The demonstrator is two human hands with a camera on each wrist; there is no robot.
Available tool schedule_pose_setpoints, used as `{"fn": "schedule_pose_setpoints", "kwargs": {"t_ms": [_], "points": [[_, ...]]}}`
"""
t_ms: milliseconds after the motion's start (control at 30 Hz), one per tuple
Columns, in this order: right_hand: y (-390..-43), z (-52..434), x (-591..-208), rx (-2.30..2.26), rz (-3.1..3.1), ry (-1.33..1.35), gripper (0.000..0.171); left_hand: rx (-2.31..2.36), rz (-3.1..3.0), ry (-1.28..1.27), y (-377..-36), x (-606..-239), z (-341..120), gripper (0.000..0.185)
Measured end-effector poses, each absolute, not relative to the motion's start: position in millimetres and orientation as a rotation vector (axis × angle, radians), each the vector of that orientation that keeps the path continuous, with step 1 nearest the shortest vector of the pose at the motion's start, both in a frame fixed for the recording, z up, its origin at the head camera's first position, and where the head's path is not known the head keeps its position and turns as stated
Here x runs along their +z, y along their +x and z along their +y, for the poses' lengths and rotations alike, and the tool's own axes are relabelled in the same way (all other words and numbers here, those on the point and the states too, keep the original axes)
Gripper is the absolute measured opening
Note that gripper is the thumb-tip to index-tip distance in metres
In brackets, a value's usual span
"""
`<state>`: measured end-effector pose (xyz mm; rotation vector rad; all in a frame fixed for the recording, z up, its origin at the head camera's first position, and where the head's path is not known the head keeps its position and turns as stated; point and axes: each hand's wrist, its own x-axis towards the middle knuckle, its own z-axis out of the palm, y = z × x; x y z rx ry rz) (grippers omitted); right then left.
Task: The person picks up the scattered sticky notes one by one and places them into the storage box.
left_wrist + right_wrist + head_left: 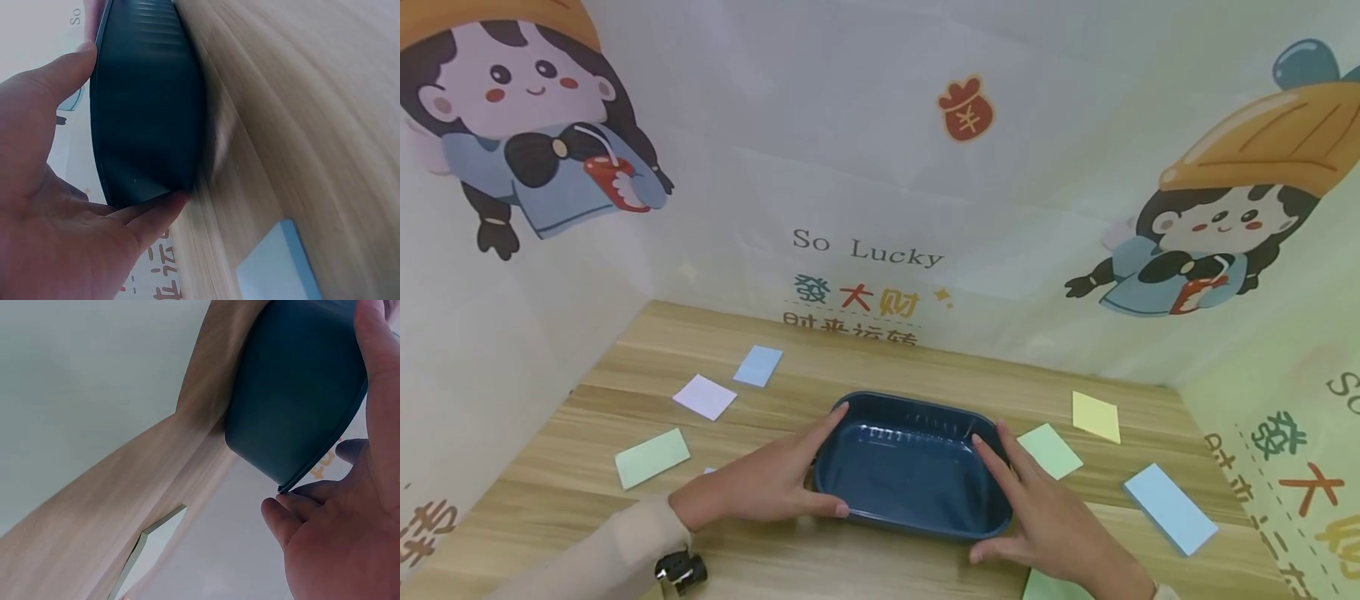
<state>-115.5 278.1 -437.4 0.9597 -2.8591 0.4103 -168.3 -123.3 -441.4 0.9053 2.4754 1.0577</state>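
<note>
- The dark blue tray (910, 487) sits low at the middle of the table (850, 575); whether its base touches the wood all round, I cannot tell.
- It should handle light and stiff, likely moulded plastic or enamelled metal; the glossy inside hints at a slippery surface, so bare fingertips want firm pressure.
- Best hold: the two short ends, thumb and fingers spread over the corners, keeping it level — a one-ended lift would probably tip it.
- The left grip (782, 479) holds the left end, thumb at the near edge, fingers towards the far corner.
- The right grip (1041, 512) holds the other end, a fingertip reaching over the rim.
- Only the head view shows the tray's interior, with nothing in it; the left wrist view adds the ribbing outside, the right wrist view the thin lip and fingertips just under it.
- Farther out, the left wrist view reveals thickness in a blue pad (275, 265), and the right wrist view in a green pad (150, 553) — edges the head view barely gives.
</note>
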Motion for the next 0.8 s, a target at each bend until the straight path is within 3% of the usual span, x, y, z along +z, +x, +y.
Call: {"fn": "schedule_pose_setpoints", "kwargs": {"t_ms": [800], "points": [[-133.8, 274.7, -432.8, 0.49, -2.956, 0.871, 0.12, 1.078, 2.472, 0.873, -187.3, -440.4, -120.9, 0.125]]}}
